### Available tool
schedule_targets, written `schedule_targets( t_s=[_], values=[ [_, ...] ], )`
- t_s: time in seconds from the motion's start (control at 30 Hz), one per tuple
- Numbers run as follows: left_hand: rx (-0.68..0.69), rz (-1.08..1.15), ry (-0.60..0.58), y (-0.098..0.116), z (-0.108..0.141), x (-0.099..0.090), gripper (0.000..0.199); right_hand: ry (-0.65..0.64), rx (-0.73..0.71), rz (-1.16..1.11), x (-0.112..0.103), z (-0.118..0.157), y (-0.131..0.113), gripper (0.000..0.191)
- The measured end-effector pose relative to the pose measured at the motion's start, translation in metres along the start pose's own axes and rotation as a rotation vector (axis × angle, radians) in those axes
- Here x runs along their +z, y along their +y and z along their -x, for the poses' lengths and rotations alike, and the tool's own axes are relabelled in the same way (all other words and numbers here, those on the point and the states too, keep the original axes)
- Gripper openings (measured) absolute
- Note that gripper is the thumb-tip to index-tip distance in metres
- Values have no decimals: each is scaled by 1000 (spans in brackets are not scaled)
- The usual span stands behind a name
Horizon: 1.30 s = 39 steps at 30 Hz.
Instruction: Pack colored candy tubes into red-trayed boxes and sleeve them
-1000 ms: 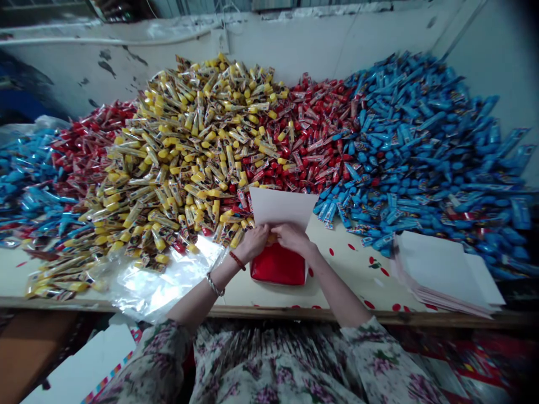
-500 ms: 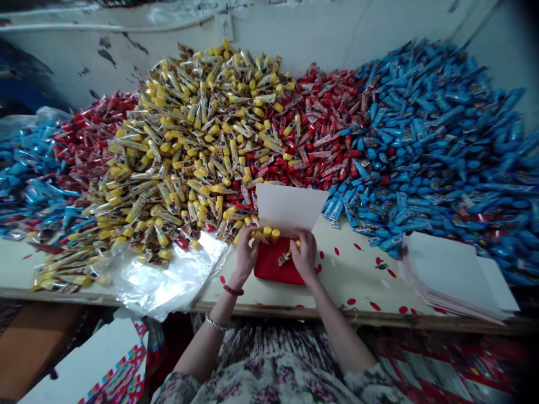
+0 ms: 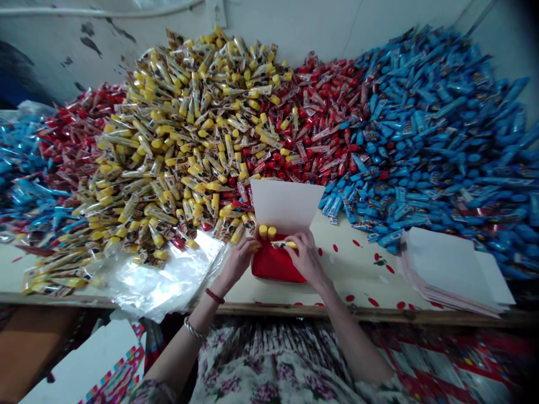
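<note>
A box with a red inside and a raised white lid stands on the table before me. Two yellow-capped tubes stick up at its back left. My right hand pinches a yellow-capped tube in a clear, printed wrapper, held sideways over the red inside. At the left edge of the box is my left hand, fingers drawn together; what they hold, if anything, is hard to see.
Behind the box rise heaps of yellow tubes, red tubes and blue tubes. A clear plastic bag lies at left. White folded cartons are stacked at right. Red paper ovals dot the table.
My left hand has drawn back left and down from the standing tubes. The right hand now holds its tube level over the box. The view has shifted slightly.
</note>
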State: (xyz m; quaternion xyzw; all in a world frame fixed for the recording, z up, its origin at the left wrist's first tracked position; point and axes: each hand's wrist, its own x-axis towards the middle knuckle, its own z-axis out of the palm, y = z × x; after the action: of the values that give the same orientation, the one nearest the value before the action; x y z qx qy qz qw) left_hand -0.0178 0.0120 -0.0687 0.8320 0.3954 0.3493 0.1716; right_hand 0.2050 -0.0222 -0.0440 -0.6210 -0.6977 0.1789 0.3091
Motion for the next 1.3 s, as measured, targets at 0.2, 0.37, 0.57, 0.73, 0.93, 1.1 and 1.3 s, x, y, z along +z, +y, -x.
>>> schedule_targets(
  t_s=[0.2, 0.37, 0.57, 0.73, 0.93, 1.1, 1.3],
  values=[
    [-36, 30, -77, 10, 5, 4, 27, -203, 25, 277, 14, 4, -26, 23],
    [-108, 45, -35, 3, 7, 7, 27, -270, -53, 419, 13, 1, -35, 24],
    [-162, 19, -181, 9, -10, 9, 30, -187, -86, 420, 13, -6, -23, 29],
    [-168, -27, -202, 8, -18, 10, 24, -333, -110, 480, 3, -20, -34, 29],
    [-172, 19, -126, 1, -11, 9, 28, -406, -112, 549, 7, -33, -47, 36],
    [-148, 20, -138, 1, -13, 13, 29, -444, -74, 619, 28, -40, -58, 37],
    [-84, 19, 95, 6, 3, 17, 38, -334, -20, 565, 37, -23, -61, 36]
  ],
)
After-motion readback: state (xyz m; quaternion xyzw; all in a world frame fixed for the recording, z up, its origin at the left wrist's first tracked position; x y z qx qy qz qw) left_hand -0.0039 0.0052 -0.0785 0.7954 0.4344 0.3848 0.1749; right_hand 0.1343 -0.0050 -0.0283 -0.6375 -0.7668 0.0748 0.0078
